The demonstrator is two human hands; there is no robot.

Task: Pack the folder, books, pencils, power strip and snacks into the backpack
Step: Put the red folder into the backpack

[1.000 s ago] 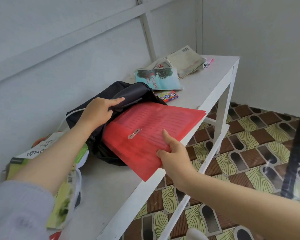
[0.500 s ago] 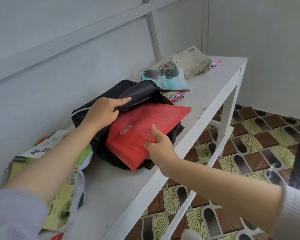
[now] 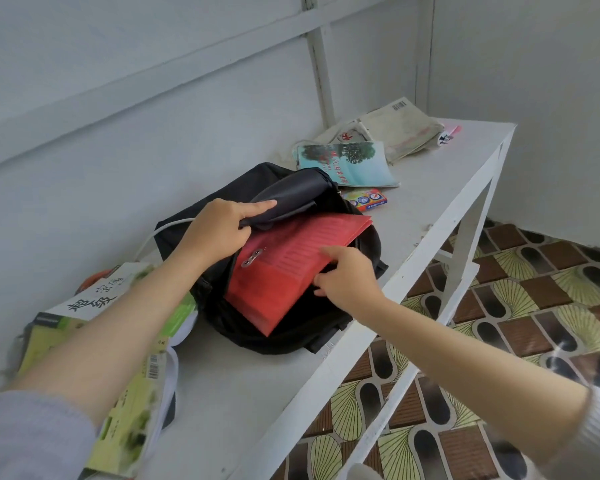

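- We see the folder (image 3: 291,265) slid deeper into the backpack (image 3: 243,327), centre frame.
- Left hand (image 3: 222,226) grips backpack, right hand (image 3: 347,275) grips folder edge.
- Folder nearly packed.

Between the left hand (image 3: 222,226) and the right hand (image 3: 347,275), the red folder (image 3: 291,268) fills most of the backpack (image 3: 291,330) mouth. Only a narrow dark gap is open under the right hand. The flap (image 3: 291,192), which the left hand grips, closes the way from above. A green book (image 3: 129,393) lies under the left forearm. Near the right wrist, the table (image 3: 257,393) top is open.
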